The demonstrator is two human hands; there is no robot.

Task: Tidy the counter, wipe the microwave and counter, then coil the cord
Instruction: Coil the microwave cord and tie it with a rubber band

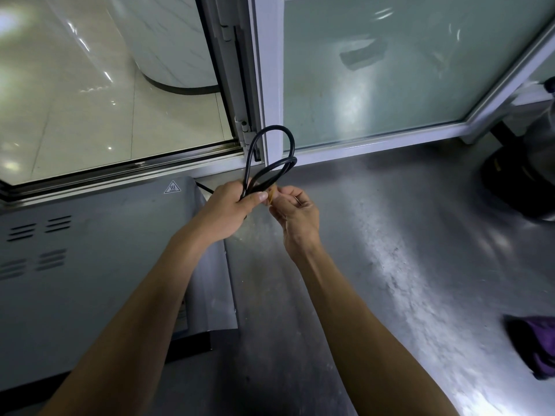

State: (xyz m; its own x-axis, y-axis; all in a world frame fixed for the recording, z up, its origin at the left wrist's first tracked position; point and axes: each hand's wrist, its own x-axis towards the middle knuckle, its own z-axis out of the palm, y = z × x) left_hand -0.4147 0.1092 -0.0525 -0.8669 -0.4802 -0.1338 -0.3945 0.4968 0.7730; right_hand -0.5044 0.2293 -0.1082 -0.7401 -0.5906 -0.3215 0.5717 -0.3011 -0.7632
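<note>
A black cord, folded into loops, stands up out of my left hand, which grips the bundle above the right edge of the grey microwave. A stretch of the cord runs down behind the microwave. My right hand is just to the right and pinches a small tan rubber band against the bundle. Both hands hover over the steel counter.
A purple cloth lies at the counter's right edge. A dark round appliance stands at the back right. Glass panels in white frames rise right behind the counter and the microwave.
</note>
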